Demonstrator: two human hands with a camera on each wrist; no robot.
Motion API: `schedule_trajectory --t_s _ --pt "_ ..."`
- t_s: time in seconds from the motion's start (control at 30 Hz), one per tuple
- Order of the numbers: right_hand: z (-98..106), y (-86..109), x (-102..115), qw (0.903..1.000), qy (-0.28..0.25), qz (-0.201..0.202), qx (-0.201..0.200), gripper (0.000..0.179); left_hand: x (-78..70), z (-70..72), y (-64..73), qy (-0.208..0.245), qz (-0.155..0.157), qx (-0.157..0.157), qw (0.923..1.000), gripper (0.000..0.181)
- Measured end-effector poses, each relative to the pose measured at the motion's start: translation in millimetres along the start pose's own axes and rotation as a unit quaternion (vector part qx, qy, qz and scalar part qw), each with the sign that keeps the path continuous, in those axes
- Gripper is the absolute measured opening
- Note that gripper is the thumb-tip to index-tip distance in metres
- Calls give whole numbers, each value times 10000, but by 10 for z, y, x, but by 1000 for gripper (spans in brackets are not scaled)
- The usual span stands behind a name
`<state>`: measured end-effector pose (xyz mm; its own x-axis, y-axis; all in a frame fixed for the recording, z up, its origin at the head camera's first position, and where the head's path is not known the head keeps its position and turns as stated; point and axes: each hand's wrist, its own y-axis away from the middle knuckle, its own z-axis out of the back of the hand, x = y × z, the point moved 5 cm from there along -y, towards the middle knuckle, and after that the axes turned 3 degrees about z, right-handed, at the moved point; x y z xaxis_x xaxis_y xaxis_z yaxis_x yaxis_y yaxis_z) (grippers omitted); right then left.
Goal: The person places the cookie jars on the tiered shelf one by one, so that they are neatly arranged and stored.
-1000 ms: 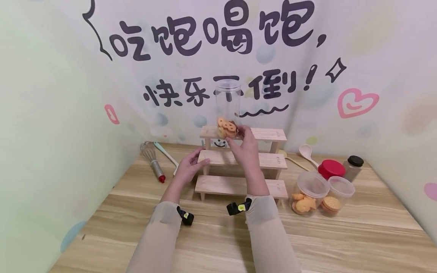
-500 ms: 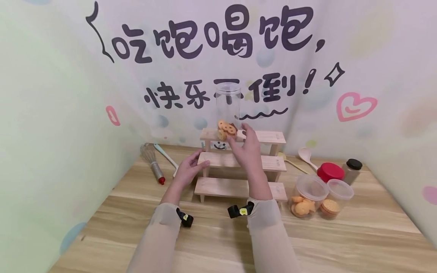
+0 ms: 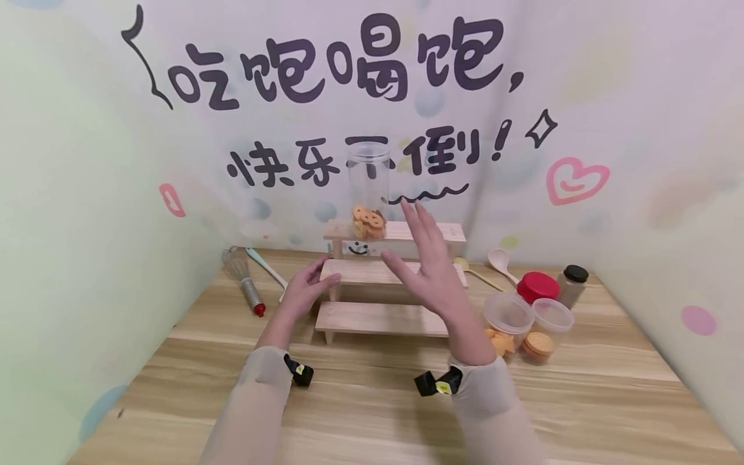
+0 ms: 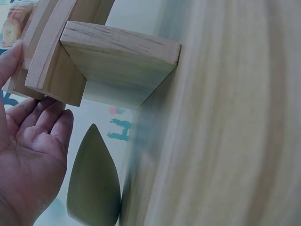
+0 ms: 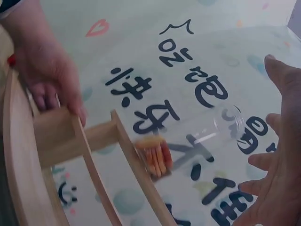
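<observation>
A tall clear jar (image 3: 369, 184) with several biscuits at its bottom stands upright on the top step of a three-step wooden stand (image 3: 378, 316). The left hand (image 3: 302, 287) grips the left end of the middle step, its thumb on top; in the left wrist view the fingers of that hand (image 4: 35, 146) reach to the underside of the board. To the right of the jar, the right hand (image 3: 429, 274) is spread in the air, apart from it. The right wrist view shows a gap between the jar (image 5: 202, 134) and the fingers of the right hand (image 5: 268, 179).
On the right of the table stand two clear biscuit jars (image 3: 507, 313), a red-lidded container (image 3: 537, 286) and a black-capped bottle (image 3: 573, 284). A pale ladle (image 3: 501, 261) and a yellowish spoon lie behind. A whisk (image 3: 247, 284) and a blue-handled utensil (image 3: 266, 268) lie left.
The right hand has let go of the jar, drawn away to the right and spread its fingers. The jar stays on the top step, and the left hand keeps its grip on the stand.
</observation>
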<state>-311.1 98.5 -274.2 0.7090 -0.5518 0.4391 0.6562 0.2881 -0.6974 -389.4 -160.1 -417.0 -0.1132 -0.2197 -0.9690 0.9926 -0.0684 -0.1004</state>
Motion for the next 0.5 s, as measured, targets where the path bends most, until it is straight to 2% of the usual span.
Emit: schedule_trajectory --t_s 0.1,0.23,0.33,0.5 --pt "74 127 -103 9983 504 -11 291 77 8 24 9 -3 9 -9 10000 81" --pt "155 310 -264 9903 1132 -26 806 81 12 33 12 2 -19 -1 10000 82" --pt "227 447 -401 9875 1196 21 1030 83 13 27 5 -5 -64 77 10000 81" --pt "374 651 -633 9858 1196 46 1176 84 -43 4 26 48 -55 230 9997 77"
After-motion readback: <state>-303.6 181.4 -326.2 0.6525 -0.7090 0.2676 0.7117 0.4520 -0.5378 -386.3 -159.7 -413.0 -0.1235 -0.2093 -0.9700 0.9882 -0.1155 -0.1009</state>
